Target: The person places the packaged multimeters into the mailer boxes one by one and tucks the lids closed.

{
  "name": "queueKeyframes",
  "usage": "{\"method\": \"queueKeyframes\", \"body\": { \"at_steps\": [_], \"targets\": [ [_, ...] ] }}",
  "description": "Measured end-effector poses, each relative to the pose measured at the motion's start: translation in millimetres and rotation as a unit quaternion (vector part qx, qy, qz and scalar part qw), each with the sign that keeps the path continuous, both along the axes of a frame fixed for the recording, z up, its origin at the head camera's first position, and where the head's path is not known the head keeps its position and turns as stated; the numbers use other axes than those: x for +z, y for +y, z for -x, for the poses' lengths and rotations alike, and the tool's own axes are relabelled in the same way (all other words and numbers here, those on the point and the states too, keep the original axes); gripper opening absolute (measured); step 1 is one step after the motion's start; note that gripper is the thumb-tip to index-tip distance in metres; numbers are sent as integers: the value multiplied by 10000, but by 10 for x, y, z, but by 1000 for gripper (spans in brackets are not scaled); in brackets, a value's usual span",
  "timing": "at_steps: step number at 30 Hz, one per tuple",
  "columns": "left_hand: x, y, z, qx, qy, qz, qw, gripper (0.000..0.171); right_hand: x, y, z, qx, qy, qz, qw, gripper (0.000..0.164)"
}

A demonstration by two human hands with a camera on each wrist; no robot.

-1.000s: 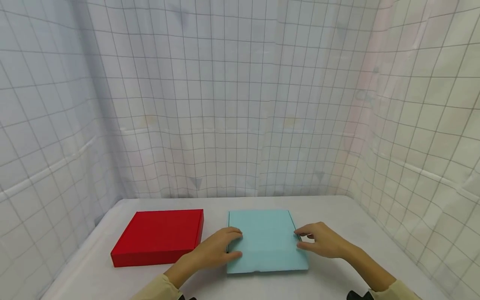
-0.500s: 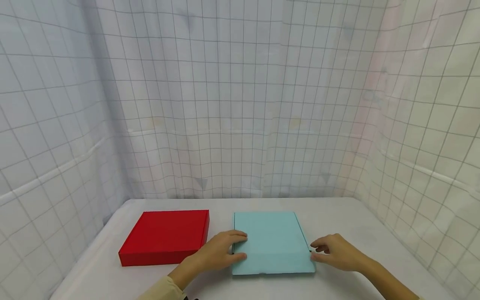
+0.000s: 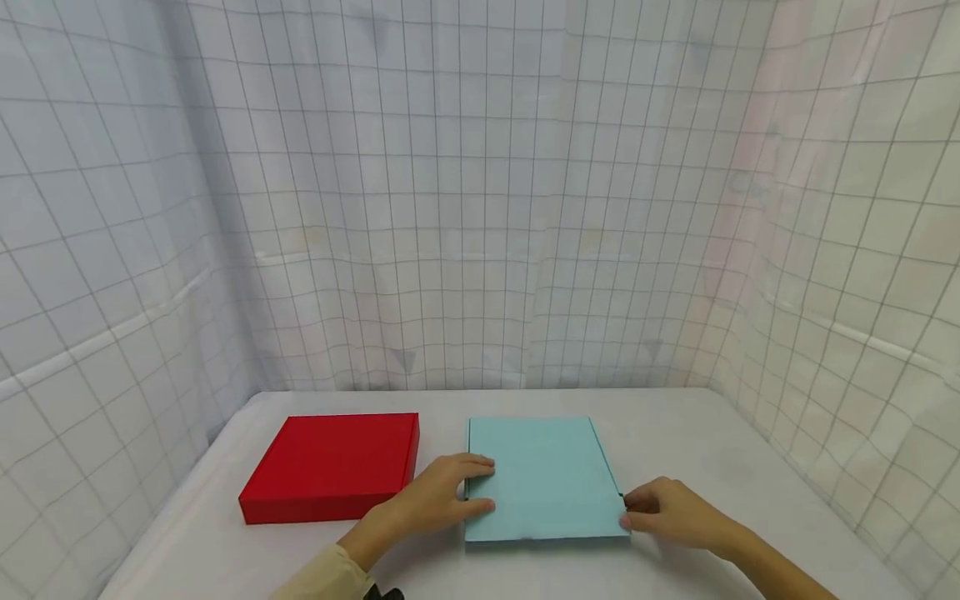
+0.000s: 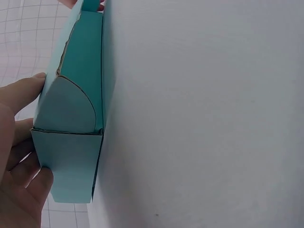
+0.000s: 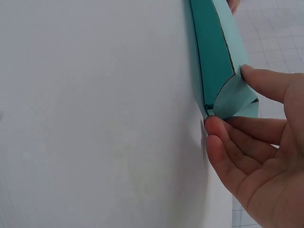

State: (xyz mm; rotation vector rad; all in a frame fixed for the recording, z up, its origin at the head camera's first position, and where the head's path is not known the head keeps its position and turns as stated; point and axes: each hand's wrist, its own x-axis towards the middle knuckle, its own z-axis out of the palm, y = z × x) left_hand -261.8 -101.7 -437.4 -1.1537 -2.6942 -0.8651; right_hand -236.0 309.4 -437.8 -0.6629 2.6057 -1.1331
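Note:
A flat light-blue cardboard box [image 3: 540,475] lies on the table, its lid down on top. Over its left edge rests my left hand [image 3: 442,496], thumb and index finger spread on the lid; in the left wrist view, the lower fingertips [image 4: 45,175] touch the side panel. At the front right corner my right hand [image 3: 671,512] pinches the box, the thumb on the lid and the curled fingers at the side beside a rounded flap [image 5: 232,97]. A darker teal front face [image 5: 209,57] shows below the lid's cut edge in both wrist views.
A red flat box [image 3: 330,462] sits to the left, just beyond the left hand. White cloth covers the table [image 3: 570,575]. Gridded white curtains [image 3: 480,208] hang behind and along both sides.
My right hand has slid along the right edge toward the front corner, and its thumb and fingers have closed on it. The left hand keeps its place on the box.

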Motion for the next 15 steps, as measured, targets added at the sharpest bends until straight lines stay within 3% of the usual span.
{"method": "queueKeyframes", "body": {
  "at_steps": [9, 15],
  "targets": [
    [14, -7, 21, -37, -194, -46, 9998, 58, 33, -24, -3, -326, -1283, 908, 9870, 57],
    [34, -1, 18, 39, -272, -6, 9996, 59, 49, -16, -4, -408, -1735, 1404, 9739, 55]
  ]
}}
